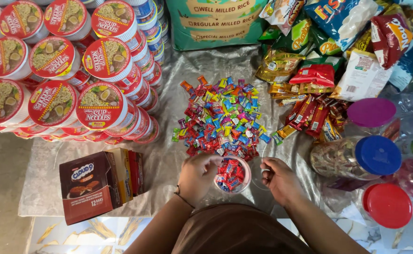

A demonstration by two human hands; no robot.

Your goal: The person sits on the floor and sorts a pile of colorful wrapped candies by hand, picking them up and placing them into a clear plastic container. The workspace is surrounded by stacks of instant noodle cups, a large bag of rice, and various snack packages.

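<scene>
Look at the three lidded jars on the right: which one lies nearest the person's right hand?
The blue-lidded jar, lying on its side just beyond the right hand. The purple-lidded and red-lidded jars sit farther off.

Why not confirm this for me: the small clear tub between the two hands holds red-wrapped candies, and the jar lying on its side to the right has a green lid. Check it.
One detail is wrong. The head view shows the jar lying on its side has a blue lid, not green. The rest stands: the small clear tub between the left hand and right hand holds red-wrapped candies.
</scene>
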